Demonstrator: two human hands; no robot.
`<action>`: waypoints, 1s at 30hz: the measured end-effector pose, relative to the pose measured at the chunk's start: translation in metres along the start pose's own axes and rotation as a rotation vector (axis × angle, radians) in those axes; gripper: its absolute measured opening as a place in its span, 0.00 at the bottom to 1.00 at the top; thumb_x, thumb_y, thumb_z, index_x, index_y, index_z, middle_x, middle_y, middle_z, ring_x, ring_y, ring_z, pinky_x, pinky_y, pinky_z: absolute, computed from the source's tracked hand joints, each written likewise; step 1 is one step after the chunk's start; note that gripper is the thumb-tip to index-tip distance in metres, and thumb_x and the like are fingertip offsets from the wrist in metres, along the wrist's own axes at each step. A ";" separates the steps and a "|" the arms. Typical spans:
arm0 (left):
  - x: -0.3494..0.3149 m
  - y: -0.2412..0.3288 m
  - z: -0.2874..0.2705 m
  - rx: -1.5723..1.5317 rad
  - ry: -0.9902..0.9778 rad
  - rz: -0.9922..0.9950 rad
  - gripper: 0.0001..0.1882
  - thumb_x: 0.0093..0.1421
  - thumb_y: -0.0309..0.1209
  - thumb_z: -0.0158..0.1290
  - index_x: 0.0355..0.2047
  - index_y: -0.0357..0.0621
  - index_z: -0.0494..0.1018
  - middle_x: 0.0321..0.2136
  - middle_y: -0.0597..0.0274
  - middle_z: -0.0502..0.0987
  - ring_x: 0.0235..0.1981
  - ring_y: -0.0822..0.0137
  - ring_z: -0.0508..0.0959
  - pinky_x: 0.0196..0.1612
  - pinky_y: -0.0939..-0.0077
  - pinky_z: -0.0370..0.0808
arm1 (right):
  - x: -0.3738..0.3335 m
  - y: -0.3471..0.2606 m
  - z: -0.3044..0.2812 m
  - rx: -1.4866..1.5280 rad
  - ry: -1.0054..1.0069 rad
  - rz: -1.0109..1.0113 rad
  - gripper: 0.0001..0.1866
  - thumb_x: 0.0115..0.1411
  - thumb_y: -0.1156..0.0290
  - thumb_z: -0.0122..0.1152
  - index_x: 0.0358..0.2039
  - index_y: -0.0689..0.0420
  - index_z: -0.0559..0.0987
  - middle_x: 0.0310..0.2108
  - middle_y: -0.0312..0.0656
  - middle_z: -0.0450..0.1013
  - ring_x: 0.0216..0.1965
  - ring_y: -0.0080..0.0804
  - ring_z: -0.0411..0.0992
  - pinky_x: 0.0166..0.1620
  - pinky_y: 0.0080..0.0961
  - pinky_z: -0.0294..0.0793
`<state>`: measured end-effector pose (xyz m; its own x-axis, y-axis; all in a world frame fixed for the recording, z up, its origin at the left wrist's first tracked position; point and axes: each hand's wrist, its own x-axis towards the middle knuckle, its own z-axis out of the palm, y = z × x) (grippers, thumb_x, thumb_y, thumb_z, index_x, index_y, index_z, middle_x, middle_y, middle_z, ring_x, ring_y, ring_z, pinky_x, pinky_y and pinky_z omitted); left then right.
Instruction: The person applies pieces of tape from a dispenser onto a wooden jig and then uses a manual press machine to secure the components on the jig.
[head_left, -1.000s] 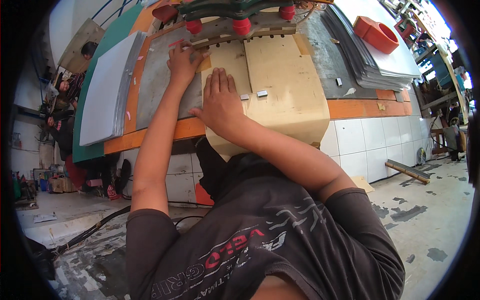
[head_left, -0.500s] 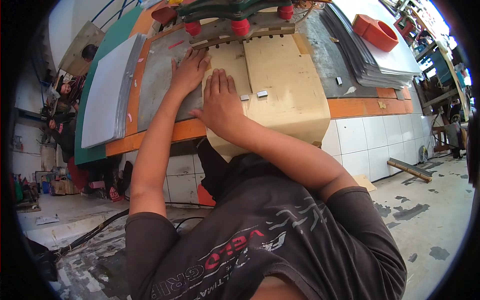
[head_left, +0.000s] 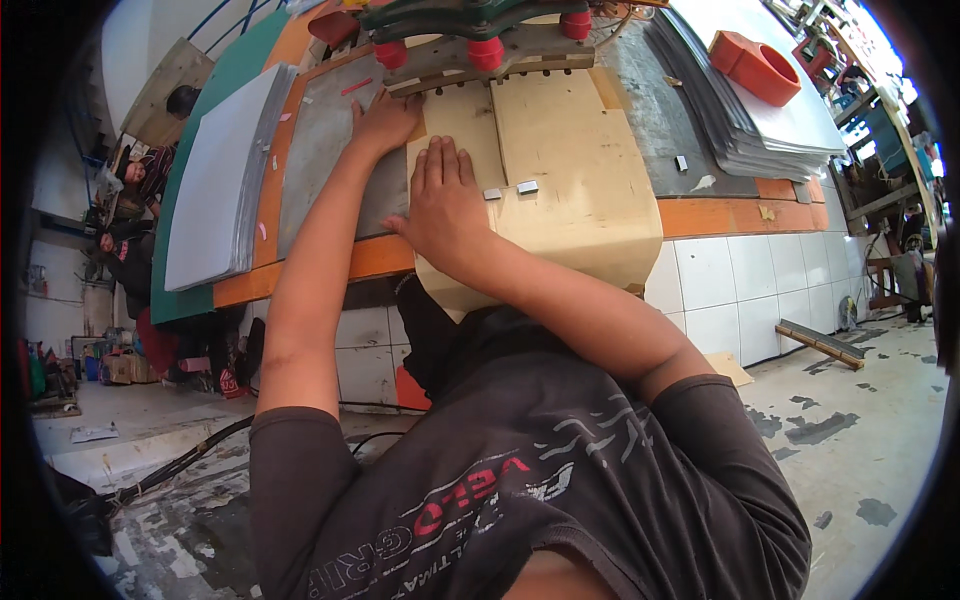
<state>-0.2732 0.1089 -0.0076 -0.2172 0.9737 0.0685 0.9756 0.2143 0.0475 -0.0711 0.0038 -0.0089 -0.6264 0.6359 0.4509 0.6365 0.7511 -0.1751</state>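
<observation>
My right hand [head_left: 450, 210] lies flat on a tan board [head_left: 570, 140], its fingers stretched forward and the thumb out to the side. The board's near end is at my waist, and its far end is beneath a machine's curved bar [head_left: 490, 60]. At the board's left edge, my left hand [head_left: 387, 122] reaches toward the bar with the thumb apart; its other fingers are partly hidden. Two small blocks, a dark one with a white top [head_left: 527, 187] and a smaller one [head_left: 491, 194], sit on the board right of my right hand.
Green machine parts with red knobs [head_left: 485, 54] stand over the board. A stack of white sheets [head_left: 222, 180] lies at left, and a thicker stack [head_left: 765, 120] at right bears a red tape dispenser-like ring [head_left: 755, 68]. Other people [head_left: 135, 180] sit at far left.
My left hand has slid forward a little, its fingers moving in toward the bar and partly out of sight. My right hand stays flat on the board.
</observation>
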 end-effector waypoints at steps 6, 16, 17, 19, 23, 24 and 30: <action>0.006 -0.003 0.000 0.099 -0.103 0.017 0.29 0.71 0.50 0.30 0.68 0.58 0.60 0.72 0.60 0.52 0.73 0.49 0.49 0.66 0.23 0.40 | -0.001 0.002 0.000 0.008 0.021 -0.004 0.51 0.58 0.35 0.55 0.60 0.76 0.66 0.63 0.68 0.61 0.68 0.57 0.56 0.70 0.49 0.51; -0.065 0.009 -0.015 -0.102 0.033 0.209 0.28 0.72 0.44 0.34 0.70 0.51 0.57 0.72 0.59 0.52 0.74 0.51 0.47 0.71 0.38 0.41 | 0.000 0.002 0.000 -0.013 0.007 0.011 0.52 0.57 0.35 0.56 0.61 0.75 0.66 0.63 0.65 0.62 0.68 0.57 0.56 0.70 0.50 0.50; -0.072 0.009 -0.019 -0.153 0.023 0.277 0.28 0.72 0.44 0.35 0.70 0.51 0.56 0.72 0.59 0.52 0.74 0.53 0.48 0.72 0.42 0.41 | 0.000 0.003 0.001 -0.011 0.009 0.015 0.51 0.57 0.35 0.56 0.61 0.75 0.66 0.63 0.65 0.62 0.69 0.57 0.56 0.70 0.50 0.50; -0.084 0.004 -0.026 -0.205 0.013 0.343 0.29 0.72 0.44 0.35 0.71 0.52 0.55 0.72 0.59 0.52 0.74 0.54 0.48 0.72 0.46 0.41 | 0.000 0.003 0.003 -0.010 0.011 0.017 0.51 0.57 0.35 0.55 0.61 0.75 0.66 0.63 0.65 0.62 0.69 0.56 0.56 0.70 0.50 0.50; -0.103 -0.013 -0.041 -0.376 -0.111 0.482 0.28 0.73 0.45 0.34 0.70 0.51 0.58 0.71 0.59 0.56 0.74 0.56 0.49 0.72 0.47 0.41 | 0.000 0.002 0.001 -0.004 -0.005 0.021 0.51 0.57 0.35 0.56 0.61 0.74 0.65 0.63 0.65 0.62 0.69 0.56 0.56 0.70 0.50 0.50; -0.104 -0.013 -0.043 -0.435 -0.162 0.522 0.28 0.73 0.45 0.34 0.69 0.50 0.59 0.70 0.59 0.57 0.74 0.57 0.49 0.72 0.48 0.41 | 0.000 0.003 0.000 -0.013 -0.018 0.029 0.51 0.57 0.35 0.56 0.61 0.74 0.65 0.63 0.65 0.62 0.69 0.56 0.56 0.70 0.50 0.50; -0.099 -0.007 -0.035 -0.405 -0.084 0.408 0.27 0.73 0.47 0.34 0.68 0.56 0.62 0.69 0.60 0.60 0.72 0.55 0.53 0.72 0.46 0.42 | 0.001 0.001 0.001 -0.017 0.001 0.028 0.51 0.58 0.35 0.56 0.61 0.75 0.65 0.63 0.67 0.62 0.69 0.56 0.56 0.70 0.49 0.50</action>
<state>-0.2595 0.0084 0.0200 0.1932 0.9777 0.0829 0.8863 -0.2101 0.4127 -0.0714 0.0055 -0.0094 -0.6078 0.6563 0.4470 0.6611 0.7301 -0.1730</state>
